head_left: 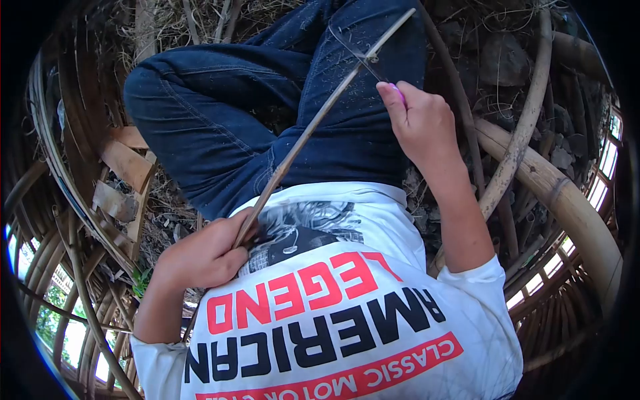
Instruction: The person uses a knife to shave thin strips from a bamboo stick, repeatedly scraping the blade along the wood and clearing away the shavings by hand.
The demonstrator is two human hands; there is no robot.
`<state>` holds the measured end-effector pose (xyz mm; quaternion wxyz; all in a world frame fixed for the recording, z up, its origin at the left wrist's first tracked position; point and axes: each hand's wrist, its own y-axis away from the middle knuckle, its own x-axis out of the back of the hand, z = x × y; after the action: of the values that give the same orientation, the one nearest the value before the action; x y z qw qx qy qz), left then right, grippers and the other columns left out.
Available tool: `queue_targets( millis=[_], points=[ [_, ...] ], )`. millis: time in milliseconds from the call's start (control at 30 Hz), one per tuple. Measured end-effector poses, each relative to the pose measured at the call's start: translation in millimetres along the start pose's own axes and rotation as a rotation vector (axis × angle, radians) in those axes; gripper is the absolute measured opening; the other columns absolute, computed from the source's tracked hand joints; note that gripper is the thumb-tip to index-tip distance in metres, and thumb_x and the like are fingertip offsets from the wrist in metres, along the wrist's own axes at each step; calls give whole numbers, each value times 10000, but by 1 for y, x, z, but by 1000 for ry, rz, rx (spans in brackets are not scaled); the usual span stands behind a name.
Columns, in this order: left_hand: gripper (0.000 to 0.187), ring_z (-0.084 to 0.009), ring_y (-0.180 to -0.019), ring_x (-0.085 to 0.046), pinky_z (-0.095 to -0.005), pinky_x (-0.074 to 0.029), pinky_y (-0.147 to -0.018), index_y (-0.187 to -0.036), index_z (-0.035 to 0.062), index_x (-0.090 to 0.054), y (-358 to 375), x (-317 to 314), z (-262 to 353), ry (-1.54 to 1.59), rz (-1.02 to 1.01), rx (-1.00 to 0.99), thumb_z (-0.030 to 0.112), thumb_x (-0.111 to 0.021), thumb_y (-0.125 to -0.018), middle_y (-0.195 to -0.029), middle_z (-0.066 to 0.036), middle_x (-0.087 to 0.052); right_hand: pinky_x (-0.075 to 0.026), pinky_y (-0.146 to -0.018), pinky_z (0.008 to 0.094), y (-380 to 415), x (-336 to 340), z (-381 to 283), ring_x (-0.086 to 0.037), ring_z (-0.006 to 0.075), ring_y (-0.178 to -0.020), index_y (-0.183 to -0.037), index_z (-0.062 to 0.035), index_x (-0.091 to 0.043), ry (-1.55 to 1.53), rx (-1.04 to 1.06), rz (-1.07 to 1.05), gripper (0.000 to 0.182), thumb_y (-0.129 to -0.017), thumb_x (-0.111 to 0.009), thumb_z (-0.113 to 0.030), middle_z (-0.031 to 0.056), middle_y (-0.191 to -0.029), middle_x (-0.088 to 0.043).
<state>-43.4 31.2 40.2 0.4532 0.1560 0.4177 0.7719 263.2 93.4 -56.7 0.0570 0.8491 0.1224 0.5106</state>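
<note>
A long thin wooden stick (313, 127) runs diagonally from my waist up over my thigh, its pale far end above my knee. My left hand (207, 250) is wrapped round the stick's lower end, close against my shirt. In my right hand (423, 123) is a knife (400, 92) with a pink-purple handle, mostly hidden by the fingers, the thumb lying along it. Its thin dark blade crosses the stick near the far end, at a small knot with a curl of shaving. Small shavings dot my dark jeans (227, 100).
I sit cross-legged on ground strewn with dry grass and stones (507, 60). A thick bamboo pole (567, 200) and a thinner branch (527, 127) rise close by my right arm. Split wood pieces (127, 163) lie to my left, beside curved bamboo slats (73, 220).
</note>
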Motion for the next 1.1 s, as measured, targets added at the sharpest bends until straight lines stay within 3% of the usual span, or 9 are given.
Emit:
queue_targets(
  millis=[167, 233, 333, 533, 667, 833, 967, 1067, 1100],
  points=[
    [439, -383, -724, -588, -427, -461, -693, -1200, -66, -423, 1, 2, 14, -74, -57, 150, 29, -470, -774, -759, -241, -568, -505, -533, 463, -4, -4, -2, -625, 409, -609, -681, -47, -595, -69, -4, 41, 531, -962, -492, -486, 206, -609, -605],
    [477, -394, -718, -595, -435, -464, -684, -1232, -73, -409, 0, -7, 0, -89, 0, -46, 36, -476, -772, -748, -250, -575, -507, -536, 462, 0, -8, 2, -627, 408, -611, -685, -46, -599, -73, -7, 42, 531, -962, -492, -487, 204, -610, -607],
    [494, -406, -727, -595, -439, -465, -688, -1242, -77, -402, -3, -25, -9, -18, 17, 46, 41, -485, -770, -762, -260, -575, -516, -554, 463, 9, -4, 8, -635, 408, -625, -715, -45, -627, -65, -14, 28, 520, -960, -494, -485, 204, -622, -617],
    [498, -438, -772, -595, -448, -467, -725, -1240, -85, -394, -11, -35, -10, -18, 38, -30, 49, -498, -771, -812, -297, -580, -528, -620, 485, -23, -4, 8, -639, 429, -686, -754, -35, -665, -5, 48, 72, 516, -961, -490, -474, 222, -695, -642],
    [574, -461, -792, -599, -455, -474, -730, -1279, -134, -358, -3, -34, -8, -71, 85, 28, 87, -529, -778, -815, -319, -592, -518, -645, 501, -14, -3, 20, -642, 428, -727, -774, -51, -676, -33, 12, 38, 517, -958, -480, -492, 231, -713, -640],
    [573, -442, -794, -613, -456, -471, -729, -1295, -92, -372, -6, -33, -16, -14, 89, -13, 77, -520, -769, -817, -318, -596, -480, -662, 518, -25, -4, 75, -601, 479, -766, -776, -24, -644, -57, -143, 93, 526, -965, -479, -487, 271, -746, -617],
    [508, -388, -741, -600, -435, -459, -702, -1240, -70, -409, -4, -26, -6, -36, 58, 74, 60, -509, -760, -778, -266, -581, -475, -645, 483, -48, 8, 69, -591, 473, -772, -746, 5, -623, -53, -218, 135, 557, -971, -477, -483, 274, -750, -615],
    [405, -324, -664, -536, -399, -441, -667, -1142, -55, -435, -4, -24, -11, 37, 103, -6, 38, -490, -752, -728, -197, -525, -436, -579, 424, -46, 6, 65, -575, 390, -614, -708, 19, -575, -286, -223, 220, 579, -972, -480, -487, 217, -635, -568],
    [351, -305, -646, -502, -390, -431, -653, -1089, -44, -434, -3, -23, -12, 51, 137, -47, 31, -482, -749, -716, -174, -497, -401, -552, 386, -40, 5, 61, -506, 292, -565, -697, 17, -553, -380, -212, 235, 571, -969, -496, -481, 158, -590, -509]
  ],
)
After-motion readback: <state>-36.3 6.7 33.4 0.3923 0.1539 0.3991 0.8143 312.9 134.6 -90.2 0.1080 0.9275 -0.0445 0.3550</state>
